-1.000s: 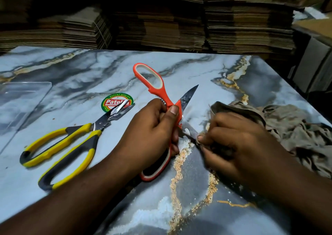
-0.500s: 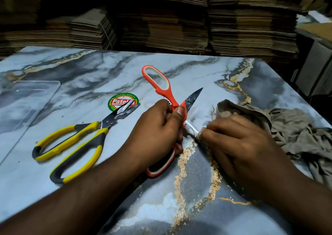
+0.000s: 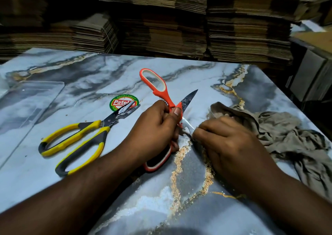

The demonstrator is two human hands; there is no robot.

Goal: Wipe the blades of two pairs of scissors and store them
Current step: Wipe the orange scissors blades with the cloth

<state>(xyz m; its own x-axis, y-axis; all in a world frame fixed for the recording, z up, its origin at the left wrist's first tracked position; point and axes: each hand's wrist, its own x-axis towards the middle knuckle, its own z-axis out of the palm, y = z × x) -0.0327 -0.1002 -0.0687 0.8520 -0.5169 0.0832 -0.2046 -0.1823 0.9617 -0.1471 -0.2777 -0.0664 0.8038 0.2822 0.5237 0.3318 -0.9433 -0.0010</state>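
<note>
Fingers (image 3: 203, 129) of right hand (image 3: 228, 145) hide orange scissors' (image 3: 162, 91) lower blade; cloth (image 3: 280, 132) bunched

Two bare forearms entering from the bottom edge, no sleeves, watch, bracelets or rings visible. Left hand (image 3: 154, 127) with a short, trimmed thumbnail, pale against the finger. Right hand (image 3: 226, 145) seen from the back, knuckles and tendons raised, fingertips hidden. No gloves or markings on either hand.
</note>
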